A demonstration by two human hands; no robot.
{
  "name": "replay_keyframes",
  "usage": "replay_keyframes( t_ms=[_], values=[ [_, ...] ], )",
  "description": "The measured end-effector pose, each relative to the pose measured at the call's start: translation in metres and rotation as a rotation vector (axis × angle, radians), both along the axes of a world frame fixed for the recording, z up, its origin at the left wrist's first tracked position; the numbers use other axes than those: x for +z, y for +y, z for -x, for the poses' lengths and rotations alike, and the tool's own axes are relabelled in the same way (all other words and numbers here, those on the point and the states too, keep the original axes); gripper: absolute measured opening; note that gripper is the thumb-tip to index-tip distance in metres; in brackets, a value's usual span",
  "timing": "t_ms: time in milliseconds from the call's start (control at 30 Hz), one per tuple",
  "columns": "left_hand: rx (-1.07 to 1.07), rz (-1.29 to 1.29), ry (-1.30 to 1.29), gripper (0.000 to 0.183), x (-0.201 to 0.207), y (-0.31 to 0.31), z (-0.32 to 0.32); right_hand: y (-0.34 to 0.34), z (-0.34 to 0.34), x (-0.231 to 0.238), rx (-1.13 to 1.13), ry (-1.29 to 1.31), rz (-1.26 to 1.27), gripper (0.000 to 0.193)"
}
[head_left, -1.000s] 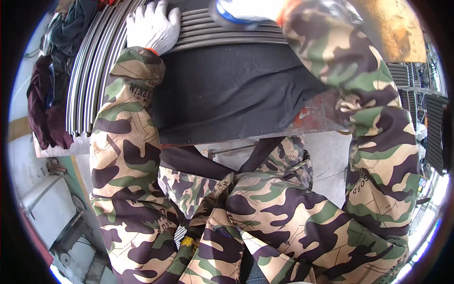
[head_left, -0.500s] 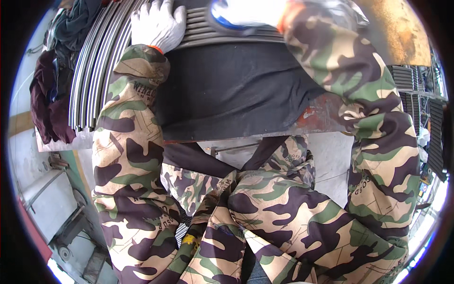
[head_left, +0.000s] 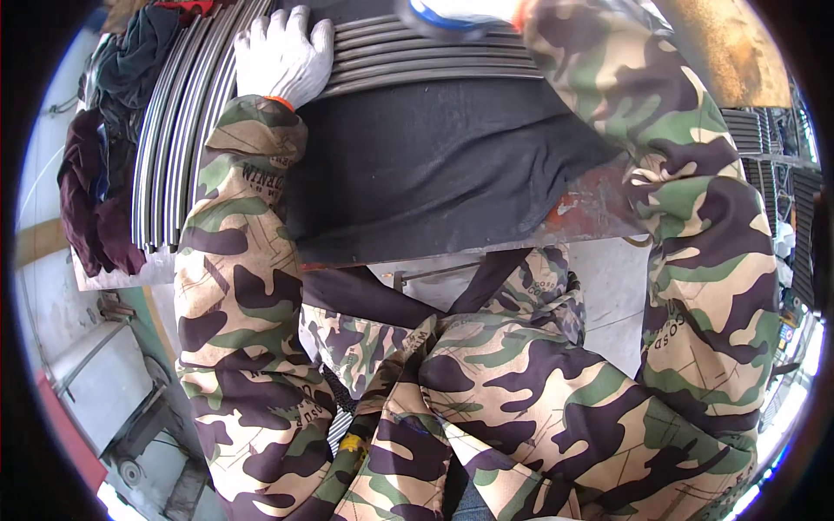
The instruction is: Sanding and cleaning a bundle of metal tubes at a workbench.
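My left hand [head_left: 287, 56], in a white knit glove with an orange cuff, lies with its fingers spread at the left end of a row of grey metal rods [head_left: 391, 65]. These rods lie side by side across the far part of a black cloth [head_left: 417, 165]. My right hand [head_left: 473, 7], also in a white glove, is over the same rods farther right. The top edge of the picture cuts it off and motion blurs it. Something blue shows along its left side; what it is, and how the fingers lie, I cannot make out.
At the left, more shiny rods [head_left: 165, 174] lie lengthwise beside crumpled dark clothes [head_left: 91, 191]. A rusty yellowish board [head_left: 734, 52] stands at the far right, with racked dark rods [head_left: 751, 135] beyond it. The table's worn red edge [head_left: 591, 208] shows past the cloth.
My right hand has shifted up, partly out of the picture, baring more of the rods. My left hand stays at the rods' left end, sitting slightly lower in the picture.
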State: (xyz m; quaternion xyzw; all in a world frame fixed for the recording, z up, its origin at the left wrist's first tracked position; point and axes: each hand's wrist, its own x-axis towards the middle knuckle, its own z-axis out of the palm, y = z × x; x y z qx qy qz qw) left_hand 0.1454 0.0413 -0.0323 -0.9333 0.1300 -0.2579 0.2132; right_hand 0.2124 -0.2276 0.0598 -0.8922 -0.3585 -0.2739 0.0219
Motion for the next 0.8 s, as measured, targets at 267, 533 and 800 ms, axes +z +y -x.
replay_keyframes(
  t_ms=[267, 533, 800],
  values=[
    [-0.021, 0.037, 0.0, 0.034, -0.013, -0.014, -0.013, -0.006, 0.003, 0.004, -0.011, 0.149, 0.138, 0.031],
    [-0.025, -0.023, 0.036, 0.033, 0.007, -0.001, 0.004, -0.007, -0.007, -0.008, 0.168, -0.115, -0.075, 0.025],
    [-0.139, -0.003, -0.085, 0.026, 0.002, 0.008, 0.0, -0.035, 0.012, 0.021, -0.02, 0.23, 0.094, 0.034]
  ],
)
